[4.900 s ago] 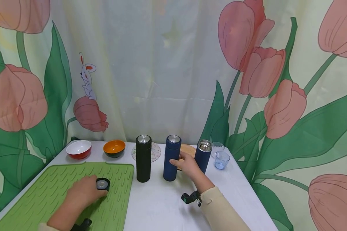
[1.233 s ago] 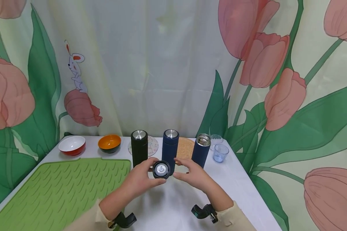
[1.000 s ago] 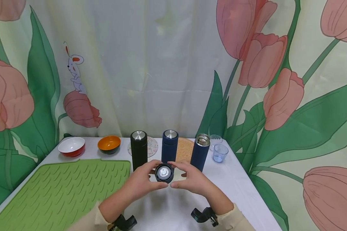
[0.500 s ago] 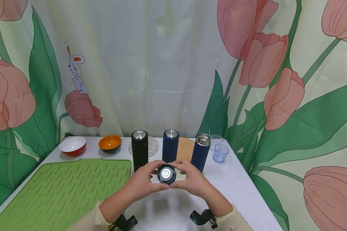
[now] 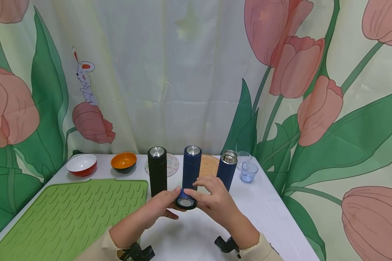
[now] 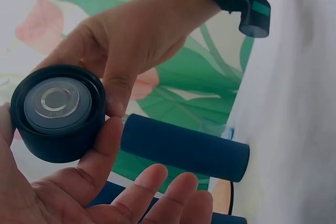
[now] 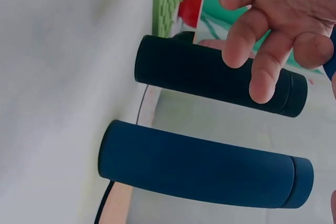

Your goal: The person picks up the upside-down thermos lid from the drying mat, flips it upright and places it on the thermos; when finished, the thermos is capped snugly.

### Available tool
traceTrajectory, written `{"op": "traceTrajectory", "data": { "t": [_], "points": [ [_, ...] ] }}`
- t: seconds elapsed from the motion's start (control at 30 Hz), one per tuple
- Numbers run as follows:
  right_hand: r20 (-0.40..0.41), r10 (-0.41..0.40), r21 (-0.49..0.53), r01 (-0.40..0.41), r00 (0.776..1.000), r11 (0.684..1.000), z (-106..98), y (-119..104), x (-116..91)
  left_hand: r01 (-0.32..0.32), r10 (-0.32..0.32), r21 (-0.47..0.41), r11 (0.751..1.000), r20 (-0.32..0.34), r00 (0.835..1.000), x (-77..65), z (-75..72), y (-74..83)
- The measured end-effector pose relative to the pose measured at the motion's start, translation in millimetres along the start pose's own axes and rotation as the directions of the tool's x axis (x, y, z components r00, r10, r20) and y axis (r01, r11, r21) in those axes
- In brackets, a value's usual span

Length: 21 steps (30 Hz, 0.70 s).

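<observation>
Both hands pinch a dark blue thermos lid (image 5: 186,202) above the front middle of the table. My left hand (image 5: 155,210) holds it between thumb and index finger, its other fingers spread. On the lid's other side, my right hand (image 5: 217,199) grips it with thumb and index finger. In the left wrist view, the grey inner plug (image 6: 55,100) faces the camera. Behind the hands stand a capped black thermos (image 5: 158,172), a capped blue thermos (image 5: 191,168) and, at the right, a blue thermos without a lid (image 5: 227,170), its steel mouth showing.
A green ridged mat (image 5: 94,214) covers the table's left side. Behind it are a red-and-white bowl (image 5: 86,171) and an orange bowl (image 5: 123,163). A patterned round mat (image 5: 172,166), a cork round mat (image 5: 209,167) and a blue glass (image 5: 249,172) with another glass behind it lie farther back.
My left hand has brought the lid from over the green mat to the middle. My right hand has left the capped blue thermos and joined on the lid, which has turned, showing its blue side.
</observation>
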State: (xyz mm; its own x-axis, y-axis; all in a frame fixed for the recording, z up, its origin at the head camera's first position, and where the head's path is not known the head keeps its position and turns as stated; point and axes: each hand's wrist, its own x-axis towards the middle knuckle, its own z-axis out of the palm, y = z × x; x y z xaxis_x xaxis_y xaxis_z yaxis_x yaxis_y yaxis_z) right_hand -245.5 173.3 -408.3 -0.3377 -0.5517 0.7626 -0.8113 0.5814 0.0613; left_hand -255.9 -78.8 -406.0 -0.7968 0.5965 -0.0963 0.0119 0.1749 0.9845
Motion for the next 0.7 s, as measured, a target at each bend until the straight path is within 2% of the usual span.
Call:
{"op": "traceTrajectory", "data": {
  "t": [0.4, 0.47, 0.53, 0.57, 0.6, 0.63, 0.7],
  "points": [
    [0.005, -0.014, -0.023, 0.014, 1.000, 1.000, -1, -2, -1, -0.006, 0.006, -0.012, 1.000, 0.006, 1.000, -0.9, 1.0, 4.0],
    [0.042, 0.016, -0.022, -0.015, 0.999, 1.000, -4, -4, 1, -0.017, 0.017, -0.015, 1.000, -0.018, 1.000, 0.5, 0.8, 4.0],
    [0.111, 0.101, 0.016, -0.103, 0.989, 0.995, -6, -7, 2, -0.046, 0.047, 0.012, 0.999, -0.080, 0.996, 2.3, 1.0, 3.3],
    [0.158, 0.167, 0.054, -0.177, 0.973, 0.983, -7, -8, 3, -0.069, 0.076, 0.060, 0.996, -0.131, 0.988, 3.4, 1.6, 2.5],
    [0.208, 0.243, 0.100, -0.267, 0.948, 0.958, -8, -9, 4, -0.089, 0.111, 0.119, 0.989, -0.189, 0.976, 4.6, 2.4, 1.2],
    [0.256, 0.323, 0.145, -0.366, 0.911, 0.919, -9, -9, 4, -0.105, 0.148, 0.179, 0.978, -0.246, 0.958, 5.7, 3.3, 0.2],
    [0.330, 0.472, 0.227, -0.554, 0.818, 0.801, -8, -10, 5, -0.122, 0.225, 0.297, 0.947, -0.343, 0.912, 8.2, 5.7, -2.5]
  ]
}}
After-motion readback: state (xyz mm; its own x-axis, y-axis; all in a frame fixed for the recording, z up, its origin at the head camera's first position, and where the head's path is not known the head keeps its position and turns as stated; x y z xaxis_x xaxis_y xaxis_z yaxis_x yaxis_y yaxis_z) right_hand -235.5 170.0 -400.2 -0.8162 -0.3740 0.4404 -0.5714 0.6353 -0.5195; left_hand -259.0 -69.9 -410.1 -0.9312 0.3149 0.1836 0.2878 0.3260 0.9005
